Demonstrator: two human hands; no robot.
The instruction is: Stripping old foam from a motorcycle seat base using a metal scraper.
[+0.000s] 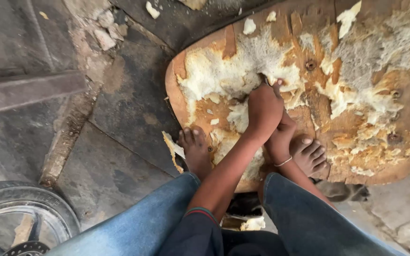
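— Two hands on one spot: the left hand [263, 110] lies on top, the right hand [281, 137] is tucked under and behind it, and both press down on the wooden board [406, 95]. Can you see how the fingers sit?

— Left fingers are curled into a closed fist, knuckles up. Something thin and dark pokes out just past the knuckles, but it is too small to name, so I cannot tell what the fist holds. On the right hand only a fingertip [278, 83] shows beyond the left fist; the rest is hidden, and I cannot tell its grip.

— Where is the board relative to them?

— Directly under the fingers, flat on the stone floor [124, 142]. It is rounded at its corner and crusted with pale yellow foam residue [224, 71], thickest just beyond and to the left of the fingertips, with another patch well to the right of them.

— Anything else close by?

— Bare feet stand on the near edge of the board, on the wrist side of the fingers: the left foot [196, 150] and the right foot [309, 155] with a thin bangle [283, 162] just beside it on the right wrist. Blue jeans [143, 223] cover the knees. Far to the left of the hands a wheel [22, 213] shows at the frame's corner
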